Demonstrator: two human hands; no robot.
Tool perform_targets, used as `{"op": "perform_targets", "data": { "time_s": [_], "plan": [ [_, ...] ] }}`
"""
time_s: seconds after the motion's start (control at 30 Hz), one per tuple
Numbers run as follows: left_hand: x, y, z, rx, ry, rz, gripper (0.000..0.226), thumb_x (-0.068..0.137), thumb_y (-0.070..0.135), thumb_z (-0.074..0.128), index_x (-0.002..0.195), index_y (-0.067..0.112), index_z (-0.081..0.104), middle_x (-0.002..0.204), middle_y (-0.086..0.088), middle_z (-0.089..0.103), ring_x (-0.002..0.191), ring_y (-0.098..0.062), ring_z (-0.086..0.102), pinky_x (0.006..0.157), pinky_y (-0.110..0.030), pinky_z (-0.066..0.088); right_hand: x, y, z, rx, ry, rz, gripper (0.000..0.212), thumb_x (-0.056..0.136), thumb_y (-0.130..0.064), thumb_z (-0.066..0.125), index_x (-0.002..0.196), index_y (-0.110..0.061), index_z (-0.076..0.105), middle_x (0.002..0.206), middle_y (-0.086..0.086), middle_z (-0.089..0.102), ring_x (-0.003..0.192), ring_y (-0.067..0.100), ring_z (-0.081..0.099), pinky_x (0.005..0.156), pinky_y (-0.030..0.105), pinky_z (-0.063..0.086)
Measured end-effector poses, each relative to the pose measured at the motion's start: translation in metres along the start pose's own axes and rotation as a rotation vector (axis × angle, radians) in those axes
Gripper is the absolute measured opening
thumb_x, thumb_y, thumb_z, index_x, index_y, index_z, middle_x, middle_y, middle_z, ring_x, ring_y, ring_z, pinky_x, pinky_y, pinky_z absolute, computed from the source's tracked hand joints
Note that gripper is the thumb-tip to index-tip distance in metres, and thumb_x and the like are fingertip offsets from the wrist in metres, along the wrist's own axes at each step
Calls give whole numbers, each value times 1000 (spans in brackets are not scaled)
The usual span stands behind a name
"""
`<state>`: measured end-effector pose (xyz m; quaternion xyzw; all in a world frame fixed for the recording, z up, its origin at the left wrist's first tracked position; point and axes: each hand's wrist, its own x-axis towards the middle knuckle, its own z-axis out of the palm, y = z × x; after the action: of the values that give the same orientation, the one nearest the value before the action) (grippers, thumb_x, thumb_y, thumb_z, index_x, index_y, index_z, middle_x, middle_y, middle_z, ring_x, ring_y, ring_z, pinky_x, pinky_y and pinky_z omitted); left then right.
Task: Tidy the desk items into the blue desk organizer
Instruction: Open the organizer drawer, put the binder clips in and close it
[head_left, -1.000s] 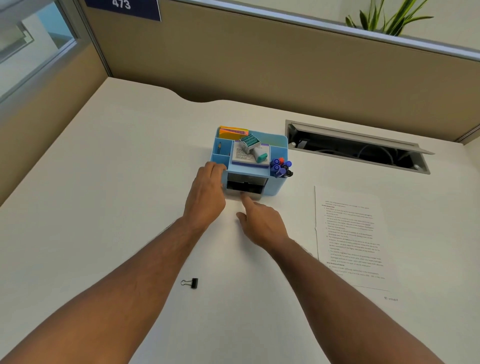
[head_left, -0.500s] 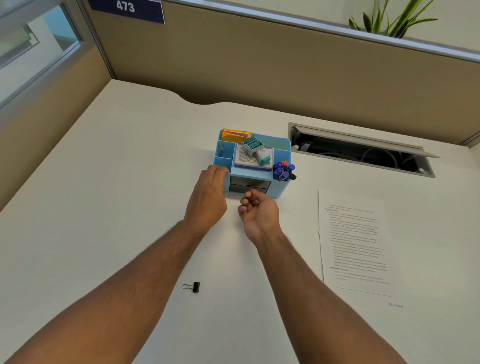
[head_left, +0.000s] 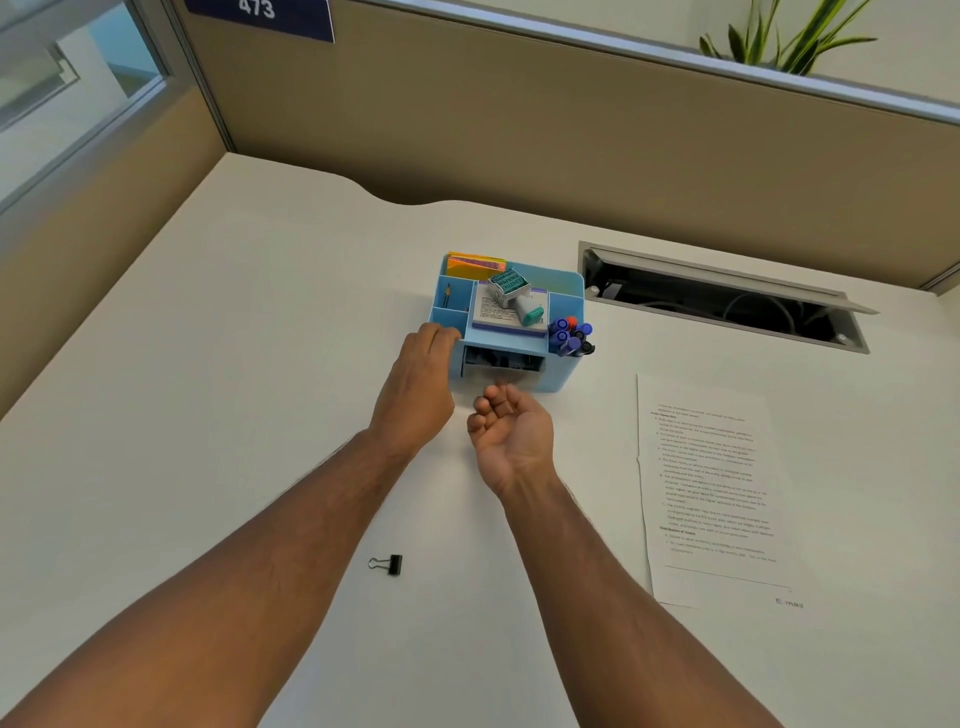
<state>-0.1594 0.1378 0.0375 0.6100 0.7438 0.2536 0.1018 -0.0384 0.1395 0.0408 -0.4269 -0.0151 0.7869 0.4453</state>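
The blue desk organizer (head_left: 565, 292) stands mid-desk. It holds orange sticky notes (head_left: 471, 265), a notepad (head_left: 503, 318) with a teal-and-white stamp (head_left: 515, 294) on top, and several markers (head_left: 569, 335) at its right. Dark items show in its front drawer (head_left: 501, 360). My left hand (head_left: 415, 387) has its fingers curled against the organizer's left front corner. My right hand (head_left: 511, 428) is palm up just in front of the drawer, fingers curled, with nothing visible in it. A black binder clip (head_left: 387, 564) lies on the desk near my left forearm.
A printed sheet of paper (head_left: 712, 488) lies to the right of my right arm. An open cable tray (head_left: 722, 304) is sunk into the desk behind it. Beige partition walls close off the back and left.
The drawer stood pulled out a second ago and now sits back in. My right hand went from pointing at it to palm up with curled fingers. My left hand stayed put.
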Motion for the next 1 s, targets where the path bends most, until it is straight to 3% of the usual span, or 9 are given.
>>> {"op": "perform_targets", "data": {
  "time_s": [0.23,0.3,0.4,0.5,0.57,0.67,0.87,0.93,1.0],
  "plan": [
    [1,0,-3,5,-16,11,68,82,-8,67,141,16,43,142,-6,44,129,-20,41,99,-29,45,-13,10,-16,-33,-5,13,13,97,-15,54,94,-9,64,76,7,64,63,17,56,55,25,41],
    [0,0,-6,2,-17,27,69,81,-10,66,140,16,43,141,-6,44,128,-20,42,99,-29,45,-16,13,-21,-169,37,-17,12,97,-15,53,99,-8,63,76,7,64,62,17,56,55,26,41],
    [0,-1,-9,-21,-33,49,69,79,-15,63,139,14,44,139,-6,45,125,-21,43,98,-32,46,-31,27,-36,-942,-68,-250,15,97,-20,54,103,-11,64,81,4,65,67,14,58,60,26,46],
    [0,-3,-10,-34,-41,56,71,78,-16,65,139,14,45,139,-7,45,126,-22,42,98,-33,46,-45,43,-53,-1812,-511,-471,22,93,-41,62,102,-21,65,94,-9,62,82,10,59,74,28,51],
    [0,-3,-9,-35,-46,50,72,78,-15,67,140,13,45,140,-7,45,127,-22,42,98,-32,46,-49,54,-63,-2071,-766,-560,33,89,-46,67,110,-20,65,102,-6,57,88,14,57,75,31,50],
    [1,-3,-8,-37,-47,42,73,77,-15,68,140,13,45,140,-7,45,128,-22,42,99,-31,46,-50,68,-74,-2160,-928,-769,36,86,-39,73,112,-15,63,101,1,55,87,18,53,68,36,50],
    [0,-3,-9,-43,-63,39,72,79,-15,66,141,13,43,142,-8,44,131,-23,40,102,-33,45,-47,79,-81,-2224,-954,-1014,12,92,-14,62,99,-6,57,93,9,51,78,25,47,60,45,50],
    [0,-3,-10,-48,-61,43,71,80,-15,65,142,13,43,143,-7,44,131,-22,39,102,-33,44,-46,73,-80,-2226,-850,-1056,11,95,-14,58,102,-6,58,95,9,53,80,25,49,63,44,50],
    [0,-4,-10,-46,-50,51,71,80,-15,64,141,14,43,142,-6,44,131,-21,40,102,-32,44,-41,58,-74,-2128,-621,-1129,15,96,-17,60,105,-6,60,98,10,56,83,27,53,65,43,50]
  ]
}}
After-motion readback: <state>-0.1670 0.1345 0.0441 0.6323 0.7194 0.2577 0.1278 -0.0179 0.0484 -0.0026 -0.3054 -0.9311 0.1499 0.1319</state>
